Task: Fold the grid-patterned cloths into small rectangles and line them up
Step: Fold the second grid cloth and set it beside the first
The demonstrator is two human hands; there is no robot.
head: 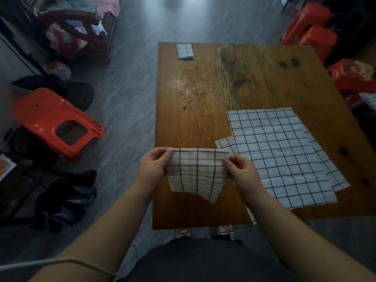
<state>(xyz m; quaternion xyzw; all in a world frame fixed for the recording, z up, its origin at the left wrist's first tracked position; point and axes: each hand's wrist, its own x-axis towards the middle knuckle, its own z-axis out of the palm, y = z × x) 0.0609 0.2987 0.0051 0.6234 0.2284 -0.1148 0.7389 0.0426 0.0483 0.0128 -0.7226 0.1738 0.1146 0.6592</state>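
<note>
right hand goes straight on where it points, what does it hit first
The right hand points left along the cloth it pinches, so probably the left hand at the other end; depth is unclear.

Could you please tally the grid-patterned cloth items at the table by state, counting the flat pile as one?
Small folded grid-patterned rectangle, far corner: 1
Half-folded grid-patterned cloth, held up: 1
Pile of flat grid-patterned cloths: 1
Total: 3
</note>
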